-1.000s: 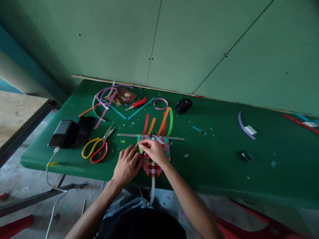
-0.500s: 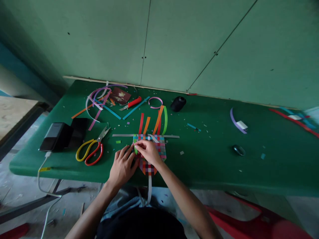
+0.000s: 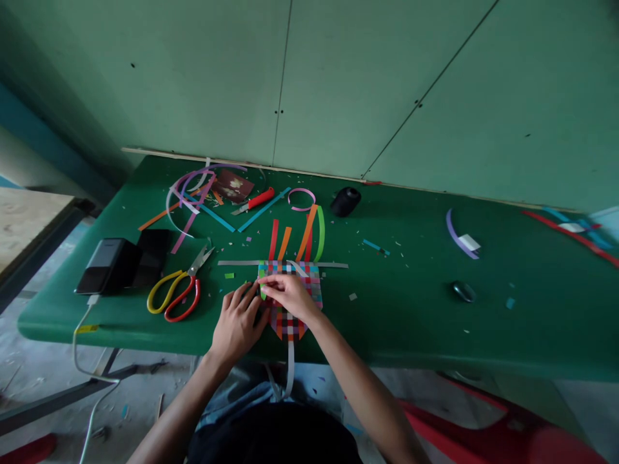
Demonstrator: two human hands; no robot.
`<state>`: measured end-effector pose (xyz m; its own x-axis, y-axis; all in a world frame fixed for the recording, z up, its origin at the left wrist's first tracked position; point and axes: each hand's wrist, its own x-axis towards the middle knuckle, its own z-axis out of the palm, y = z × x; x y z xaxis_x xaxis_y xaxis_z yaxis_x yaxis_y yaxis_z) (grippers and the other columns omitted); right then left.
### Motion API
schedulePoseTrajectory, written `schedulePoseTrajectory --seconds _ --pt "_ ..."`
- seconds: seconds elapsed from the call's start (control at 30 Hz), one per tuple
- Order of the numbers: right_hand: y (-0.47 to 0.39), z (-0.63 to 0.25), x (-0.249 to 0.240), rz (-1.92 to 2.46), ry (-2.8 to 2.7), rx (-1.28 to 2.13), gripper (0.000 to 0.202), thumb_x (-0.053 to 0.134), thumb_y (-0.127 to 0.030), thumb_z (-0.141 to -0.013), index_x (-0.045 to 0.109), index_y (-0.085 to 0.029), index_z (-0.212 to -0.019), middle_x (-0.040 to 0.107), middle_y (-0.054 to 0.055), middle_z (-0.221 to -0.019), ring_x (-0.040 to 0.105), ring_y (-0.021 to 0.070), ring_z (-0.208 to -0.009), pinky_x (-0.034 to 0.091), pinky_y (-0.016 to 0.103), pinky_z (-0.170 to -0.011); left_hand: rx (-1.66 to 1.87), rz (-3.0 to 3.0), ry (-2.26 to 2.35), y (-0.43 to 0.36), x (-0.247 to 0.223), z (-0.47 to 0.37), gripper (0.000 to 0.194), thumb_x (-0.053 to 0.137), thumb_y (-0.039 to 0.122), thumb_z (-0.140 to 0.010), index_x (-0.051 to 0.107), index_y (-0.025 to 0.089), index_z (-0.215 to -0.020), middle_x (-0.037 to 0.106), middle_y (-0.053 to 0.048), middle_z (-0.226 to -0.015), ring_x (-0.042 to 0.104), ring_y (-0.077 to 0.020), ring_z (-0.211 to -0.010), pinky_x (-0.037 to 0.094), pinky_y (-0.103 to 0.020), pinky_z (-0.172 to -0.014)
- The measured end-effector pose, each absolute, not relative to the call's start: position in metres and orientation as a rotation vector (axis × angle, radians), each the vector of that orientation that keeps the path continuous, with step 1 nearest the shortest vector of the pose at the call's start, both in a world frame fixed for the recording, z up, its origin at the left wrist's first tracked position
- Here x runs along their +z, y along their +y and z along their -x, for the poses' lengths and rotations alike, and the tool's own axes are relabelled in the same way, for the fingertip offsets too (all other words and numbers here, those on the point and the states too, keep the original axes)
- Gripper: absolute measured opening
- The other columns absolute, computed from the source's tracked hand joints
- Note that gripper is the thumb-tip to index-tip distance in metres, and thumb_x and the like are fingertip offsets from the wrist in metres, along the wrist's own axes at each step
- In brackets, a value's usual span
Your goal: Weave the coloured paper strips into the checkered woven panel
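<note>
A small checked piece woven from coloured strips (image 3: 312, 283) lies at the table's front edge. Red and orange strip ends (image 3: 307, 235) stick out from its far side, and a grey strip (image 3: 291, 367) hangs off its near tip. My right hand (image 3: 290, 298) is over its left part, thumb and forefinger pinched at a short bright green strip (image 3: 262, 287) on the left edge. Flat on the table and the left edge of the weave rests my left hand (image 3: 239, 319), fingers stretched and slightly apart. Its fingertips are partly hidden near the right hand.
Scissors with yellow and red handles (image 3: 186, 290) lie to the left, beside a black device (image 3: 109, 265) with a white cable. Farther back are a red utility knife (image 3: 256, 201), loose coloured strips (image 3: 193, 193) and a black thread spool (image 3: 345, 202). A dark oval object (image 3: 463, 291) lies right.
My right hand has shifted very slightly left, its fingers still at the green strip. The left hand and the woven piece look the same.
</note>
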<state>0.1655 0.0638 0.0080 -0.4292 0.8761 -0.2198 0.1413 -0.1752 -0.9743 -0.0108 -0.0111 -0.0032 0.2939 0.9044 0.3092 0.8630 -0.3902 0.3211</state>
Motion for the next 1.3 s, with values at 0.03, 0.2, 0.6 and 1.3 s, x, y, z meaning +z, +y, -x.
schedulePoseTrajectory --seconds 0.03,0.2,0.6,1.3 --pt "0.0633 -0.1652 0.0085 1.19 -1.504 1.661 0.034 0.073 -0.038 -0.091 0.079 -0.018 -0.119 0.079 0.008 -0.095 0.072 0.0171 -0.077 0.058 0.027 -0.068 0.687 -2.451 1.678 -0.0111 -0.003 0.0107 0.016 0.06 0.029 -0.101 0.069 0.022 -0.112 0.066 -0.011 -0.146 0.057 -0.0342 -0.137 0.048 -0.054 -0.106" --pt "0.0621 -0.163 0.0096 1.194 -1.483 1.634 0.034 0.074 -0.04 -0.091 0.079 -0.018 -0.115 0.076 0.005 -0.084 0.068 0.0166 -0.073 0.055 0.026 -0.062 0.7 -2.447 1.677 -0.0112 -0.0036 0.0106 0.017 0.06 0.028 -0.101 0.07 0.023 -0.114 0.068 -0.011 -0.143 0.057 -0.0344 -0.137 0.049 -0.054 -0.105" --pt "0.0617 -0.1664 0.0083 1.19 -1.519 1.658 0.034 0.074 -0.046 -0.092 0.08 -0.019 -0.11 0.074 0.004 -0.08 0.064 0.0151 -0.067 0.048 0.023 -0.055 0.697 -2.454 1.677 -0.0104 -0.003 0.0105 0.021 0.06 0.029 -0.102 0.068 0.022 -0.12 0.067 -0.012 -0.143 0.057 -0.033 -0.138 0.048 -0.053 -0.106" --pt "0.0579 -0.1705 0.01 1.128 -1.556 1.682 0.029 0.077 -0.047 -0.089 0.078 -0.02 -0.1 0.073 0.003 -0.08 0.065 0.0159 -0.068 0.053 0.027 -0.063 0.729 -2.46 1.669 -0.0119 -0.0048 0.0117 0.02 0.06 0.027 -0.101 0.071 0.023 -0.118 0.065 -0.011 -0.146 0.058 -0.0325 -0.136 0.05 -0.052 -0.106"
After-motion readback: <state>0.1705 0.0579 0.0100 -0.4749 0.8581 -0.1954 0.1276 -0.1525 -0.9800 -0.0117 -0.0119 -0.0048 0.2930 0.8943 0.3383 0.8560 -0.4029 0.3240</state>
